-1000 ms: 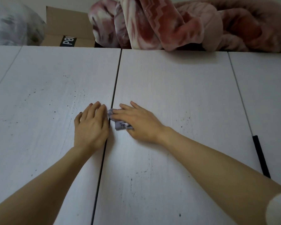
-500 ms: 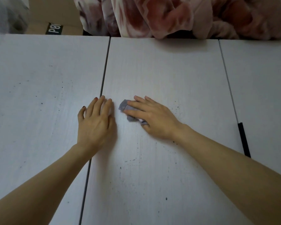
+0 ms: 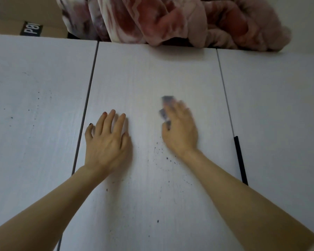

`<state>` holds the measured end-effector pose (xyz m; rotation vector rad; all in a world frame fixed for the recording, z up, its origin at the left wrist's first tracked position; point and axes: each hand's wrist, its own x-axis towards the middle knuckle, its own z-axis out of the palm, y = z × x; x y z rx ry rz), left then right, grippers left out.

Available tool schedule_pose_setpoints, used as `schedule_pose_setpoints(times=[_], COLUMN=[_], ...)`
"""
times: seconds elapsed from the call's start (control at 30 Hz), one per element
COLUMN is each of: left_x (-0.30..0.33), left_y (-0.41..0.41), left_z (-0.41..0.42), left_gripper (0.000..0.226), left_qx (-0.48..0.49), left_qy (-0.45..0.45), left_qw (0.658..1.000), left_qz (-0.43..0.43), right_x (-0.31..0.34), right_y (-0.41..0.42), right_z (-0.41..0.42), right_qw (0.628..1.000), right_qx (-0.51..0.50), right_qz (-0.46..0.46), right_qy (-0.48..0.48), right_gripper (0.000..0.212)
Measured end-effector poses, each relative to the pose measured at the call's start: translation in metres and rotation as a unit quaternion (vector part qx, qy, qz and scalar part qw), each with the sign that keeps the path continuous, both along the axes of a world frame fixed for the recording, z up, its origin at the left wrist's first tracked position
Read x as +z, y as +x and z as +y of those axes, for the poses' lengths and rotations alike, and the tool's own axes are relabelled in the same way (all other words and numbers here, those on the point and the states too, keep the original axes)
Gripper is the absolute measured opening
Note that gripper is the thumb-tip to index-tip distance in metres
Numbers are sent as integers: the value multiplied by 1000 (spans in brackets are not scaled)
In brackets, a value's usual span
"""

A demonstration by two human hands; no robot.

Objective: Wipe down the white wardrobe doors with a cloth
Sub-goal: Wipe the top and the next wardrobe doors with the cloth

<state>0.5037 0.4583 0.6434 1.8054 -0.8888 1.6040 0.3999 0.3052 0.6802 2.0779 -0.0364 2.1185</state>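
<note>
White wardrobe door [image 3: 152, 73] speckled dark, left hand [image 3: 107, 142] flat, right hand [image 3: 179, 131] pressing blurred cloth [image 3: 166, 104].

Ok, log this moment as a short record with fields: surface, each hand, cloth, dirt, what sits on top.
surface: white wardrobe doors, three panels in view
left hand: flat on the middle door, fingers spread, beside the left seam
right hand: presses the cloth, motion-blurred
cloth: small, purple-grey, under the right fingers
dirt: dark specks below the right hand
handle: black bar at the right seam
on top: pink blanket, cardboard box
</note>
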Motion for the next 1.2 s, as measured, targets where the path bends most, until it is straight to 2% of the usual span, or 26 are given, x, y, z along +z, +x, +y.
schedule_pose_setpoints(times=[0.07,0.13,0.17,0.27,0.37,0.5,0.6,0.77,0.83,0.87,0.93,0.97,1.03,1.13,1.2], left_x=[0,1,2,3,2,3,9,10,7,6,6,7,11,17,21], left_y=[-3,-7,-8,-15,-21,-31,-41,-49,-50,-51,-52,-53,-55,-54,-53], left_z=[-8,-14,-15,-15,-11,-7,-8,-9,-15,-20,-29,-32,-35,-38,-39], left_gripper=[76,75,75,76,69,65,66,83,74,62,31,23,19,24,23], left_qx=[-2,-8,-11,-21,-50,-129,-201,-187,-163,-146,-139,-143,-139,-120,-105], left_qy=[6,12,14,4,-25,-37,-28,92,98,84,27,-2,-32,-39,-37], left_qw=[1000,1000,1000,1000,998,991,979,978,982,985,989,989,990,992,993], left_qz=[1,-6,-8,-5,24,11,-8,-15,-15,-27,-39,-35,-10,28,28], right_x=[-24,-30,-28,-12,-1,-5,-1,12,14,13,5,0,-10,-20,-25], right_y=[2,-9,-16,-35,-47,-49,-49,-63,-65,-63,-57,-53,-48,-45,-48], right_z=[1,-18,-26,-41,-29,-2,9,7,4,3,2,2,-3,-20,-27], right_qw=[988,968,971,997,982,959,934,910,915,937,984,993,985,946,927], right_qx=[-10,-47,-45,34,175,272,305,274,252,192,29,-15,-39,-104,-128], right_qz=[79,125,121,59,15,62,175,301,297,275,172,107,31,43,66], right_qy=[-136,-212,-200,-36,69,54,57,86,105,97,22,-45,-164,-303,-347], right_gripper=[54,53,54,59,51,16,10,21,22,24,30,31,28,27,38])
